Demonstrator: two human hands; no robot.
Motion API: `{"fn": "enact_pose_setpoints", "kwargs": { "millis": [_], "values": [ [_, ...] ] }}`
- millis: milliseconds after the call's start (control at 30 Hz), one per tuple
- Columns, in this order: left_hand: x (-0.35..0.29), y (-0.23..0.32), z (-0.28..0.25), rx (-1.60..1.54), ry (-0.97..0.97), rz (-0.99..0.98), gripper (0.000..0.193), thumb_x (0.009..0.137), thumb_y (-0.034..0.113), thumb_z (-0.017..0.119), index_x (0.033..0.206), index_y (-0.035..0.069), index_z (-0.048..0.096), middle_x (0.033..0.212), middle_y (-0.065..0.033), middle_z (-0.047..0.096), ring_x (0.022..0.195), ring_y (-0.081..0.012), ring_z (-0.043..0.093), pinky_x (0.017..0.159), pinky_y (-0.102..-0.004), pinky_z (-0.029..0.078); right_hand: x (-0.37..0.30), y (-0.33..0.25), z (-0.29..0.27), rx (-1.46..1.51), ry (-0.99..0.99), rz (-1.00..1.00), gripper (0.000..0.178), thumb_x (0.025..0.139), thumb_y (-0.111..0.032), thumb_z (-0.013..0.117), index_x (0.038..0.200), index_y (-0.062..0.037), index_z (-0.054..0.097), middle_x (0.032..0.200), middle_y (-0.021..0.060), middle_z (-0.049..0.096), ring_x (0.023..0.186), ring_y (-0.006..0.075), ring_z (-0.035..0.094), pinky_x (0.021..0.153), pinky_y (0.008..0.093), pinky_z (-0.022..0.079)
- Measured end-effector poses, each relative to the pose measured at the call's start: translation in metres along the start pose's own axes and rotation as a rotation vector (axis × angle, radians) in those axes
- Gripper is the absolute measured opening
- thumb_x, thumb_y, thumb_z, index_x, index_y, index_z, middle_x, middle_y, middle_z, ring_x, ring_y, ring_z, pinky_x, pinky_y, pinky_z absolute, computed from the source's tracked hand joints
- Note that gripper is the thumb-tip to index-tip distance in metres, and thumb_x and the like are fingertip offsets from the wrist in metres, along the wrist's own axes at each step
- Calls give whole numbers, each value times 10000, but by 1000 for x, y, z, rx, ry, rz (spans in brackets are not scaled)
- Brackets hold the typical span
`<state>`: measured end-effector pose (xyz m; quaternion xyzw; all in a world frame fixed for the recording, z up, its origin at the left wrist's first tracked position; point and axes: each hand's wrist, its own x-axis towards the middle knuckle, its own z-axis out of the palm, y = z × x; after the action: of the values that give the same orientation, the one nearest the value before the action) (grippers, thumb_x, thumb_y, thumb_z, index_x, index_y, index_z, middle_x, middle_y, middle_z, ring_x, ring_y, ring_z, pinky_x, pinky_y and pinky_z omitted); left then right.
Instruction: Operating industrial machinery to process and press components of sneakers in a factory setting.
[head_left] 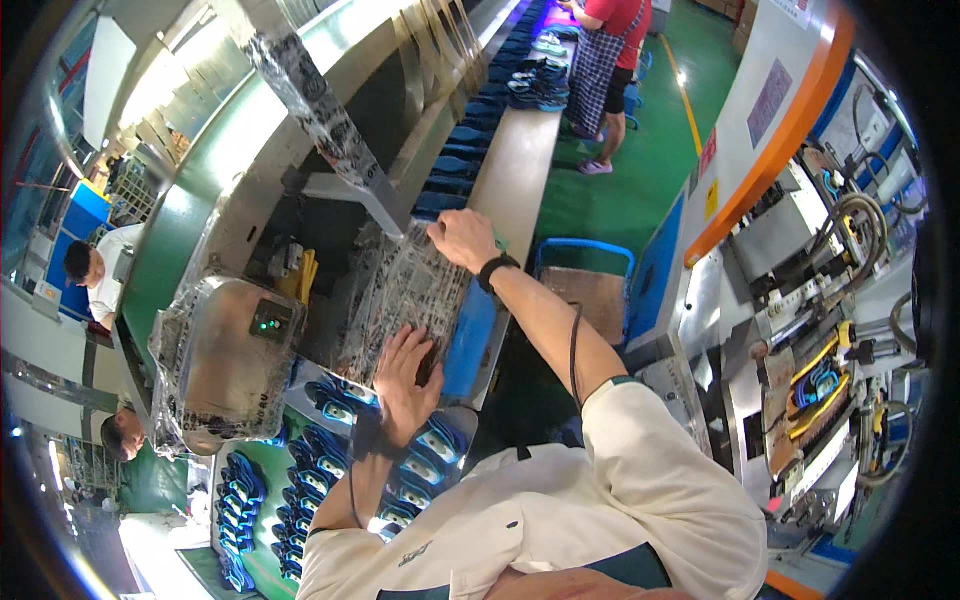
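In the head view, our left hand (408, 385), fingers spread, seems to rest on the near end of a long, grey, film-wrapped panel (395, 290). The panel's long axis runs forward and slightly right to our right hand (465, 240), curled at its far end; we cannot tell whether it grips anything. Flat, dark-blue shoe pieces (452, 168) lie just beyond, nearer the right.

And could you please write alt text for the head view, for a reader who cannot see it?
A person's left hand lies spread on a plastic-wrapped machine housing; the right hand curls at its far end, close to a row of dark blue footwear pieces. Beyond stands another person.
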<state>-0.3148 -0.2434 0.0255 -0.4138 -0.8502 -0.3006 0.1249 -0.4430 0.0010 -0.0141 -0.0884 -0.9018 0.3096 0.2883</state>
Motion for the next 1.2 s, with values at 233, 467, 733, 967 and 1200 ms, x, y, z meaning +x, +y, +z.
{"fn": "enact_pose_setpoints", "kwargs": {
  "millis": [233,467,733,967,1200],
  "values": [
    [2,-1,8,-56,63,18,309,754,67,691,1051,-15,674,1221,-191,641,1225,-399,548,1080,-520,397,5,8,-5,0,-47,61,351,851,-331,610,828,-6,741,737,217,685,728,366,682,727,460,545],
    [-1,-4,12,-50,145,23,272,733,48,711,994,-25,684,1159,-192,668,1182,-400,583,1027,-510,447,6,1,-4,-36,-92,51,364,864,-339,601,904,-7,744,789,226,694,788,364,688,768,451,539],
    [0,2,12,-26,161,19,231,740,43,728,954,-35,690,1126,-184,689,1161,-389,609,955,-468,508,-1,10,-3,5,-67,33,370,872,-328,586,795,8,720,719,217,672,715,376,671,714,463,538],
    [-6,4,10,-38,159,-29,217,753,40,723,953,-40,693,1130,-187,691,1173,-379,607,980,-460,498,-3,1,-3,2,-76,19,392,882,-320,555,722,13,685,699,227,659,692,383,666,701,467,539],
    [-4,4,12,-33,128,3,232,748,43,728,963,-33,686,1137,-187,683,1168,-385,608,970,-459,504,-3,7,-4,-27,-45,42,355,853,-308,571,730,-2,702,706,228,667,690,379,673,694,463,548]
  ]
}}
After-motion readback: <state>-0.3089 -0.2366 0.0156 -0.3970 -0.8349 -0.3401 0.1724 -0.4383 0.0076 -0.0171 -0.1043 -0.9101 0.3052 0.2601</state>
